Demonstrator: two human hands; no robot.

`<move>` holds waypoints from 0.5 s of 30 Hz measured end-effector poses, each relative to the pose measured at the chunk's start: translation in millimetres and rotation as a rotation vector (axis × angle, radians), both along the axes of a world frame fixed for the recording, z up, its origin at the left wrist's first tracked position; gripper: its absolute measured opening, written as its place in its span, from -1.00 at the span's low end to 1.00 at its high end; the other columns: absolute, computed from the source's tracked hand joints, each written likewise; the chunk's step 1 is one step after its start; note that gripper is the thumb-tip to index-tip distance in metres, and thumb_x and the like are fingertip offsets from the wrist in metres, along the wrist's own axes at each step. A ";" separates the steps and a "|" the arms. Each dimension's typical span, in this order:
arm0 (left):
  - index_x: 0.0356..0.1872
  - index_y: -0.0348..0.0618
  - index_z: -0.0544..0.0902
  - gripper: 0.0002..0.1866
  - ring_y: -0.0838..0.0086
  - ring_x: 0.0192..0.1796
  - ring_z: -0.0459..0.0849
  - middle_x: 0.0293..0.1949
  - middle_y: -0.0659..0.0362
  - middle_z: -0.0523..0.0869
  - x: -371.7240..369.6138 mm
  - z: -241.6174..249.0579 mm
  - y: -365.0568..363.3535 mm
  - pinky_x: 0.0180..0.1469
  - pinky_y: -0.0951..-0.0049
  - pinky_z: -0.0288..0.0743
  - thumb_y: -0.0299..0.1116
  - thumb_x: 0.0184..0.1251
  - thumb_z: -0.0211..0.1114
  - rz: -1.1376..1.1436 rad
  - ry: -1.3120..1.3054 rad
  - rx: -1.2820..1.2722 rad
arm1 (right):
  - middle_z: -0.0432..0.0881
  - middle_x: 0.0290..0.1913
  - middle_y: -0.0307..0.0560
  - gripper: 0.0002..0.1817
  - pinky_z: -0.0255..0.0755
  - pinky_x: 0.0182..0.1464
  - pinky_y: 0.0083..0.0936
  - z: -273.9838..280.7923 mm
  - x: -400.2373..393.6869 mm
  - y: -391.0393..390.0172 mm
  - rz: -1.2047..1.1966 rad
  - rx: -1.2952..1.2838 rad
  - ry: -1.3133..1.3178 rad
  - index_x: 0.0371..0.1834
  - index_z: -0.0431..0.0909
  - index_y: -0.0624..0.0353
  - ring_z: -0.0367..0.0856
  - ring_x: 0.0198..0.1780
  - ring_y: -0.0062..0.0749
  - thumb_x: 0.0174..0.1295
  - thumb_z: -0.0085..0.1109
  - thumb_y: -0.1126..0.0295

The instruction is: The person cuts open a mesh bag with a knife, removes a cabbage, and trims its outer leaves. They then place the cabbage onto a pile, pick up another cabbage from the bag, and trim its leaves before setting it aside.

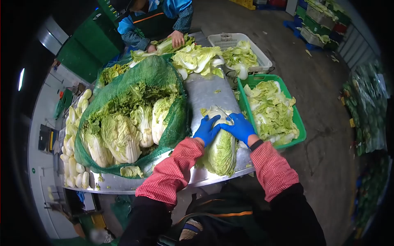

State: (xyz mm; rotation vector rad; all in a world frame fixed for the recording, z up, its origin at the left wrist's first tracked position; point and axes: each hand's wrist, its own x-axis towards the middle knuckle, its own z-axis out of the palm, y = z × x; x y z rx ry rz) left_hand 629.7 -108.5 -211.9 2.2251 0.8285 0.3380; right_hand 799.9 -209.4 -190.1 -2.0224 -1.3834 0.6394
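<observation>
A large napa cabbage lies lengthwise on the metal table, its base end away from me. My left hand, in a blue glove, grips the upper left side of the cabbage near that end. My right hand, also gloved in blue, is closed around a small knife at the same end; the thin blade points up and left, and the handle is hidden in the fingers. The thumbs almost meet over the cabbage.
A green net bag of cabbages sits left. Trimmed cabbages line the far left edge. A green crate and white crate hold leaves at right. Across the table, a co-worker's hands touch cabbage leaves.
</observation>
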 end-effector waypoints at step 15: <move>0.21 0.01 0.50 -0.46 0.01 0.05 0.60 0.13 -0.07 0.57 -96.5 48.5 -35.9 0.11 0.17 0.47 -0.21 0.15 0.29 0.224 0.309 0.480 | 0.58 0.11 0.16 -0.26 0.46 0.11 -0.32 8.8 -22.2 -18.6 -0.043 -0.055 0.283 0.26 0.43 0.18 0.60 0.08 -0.08 0.13 0.28 -0.10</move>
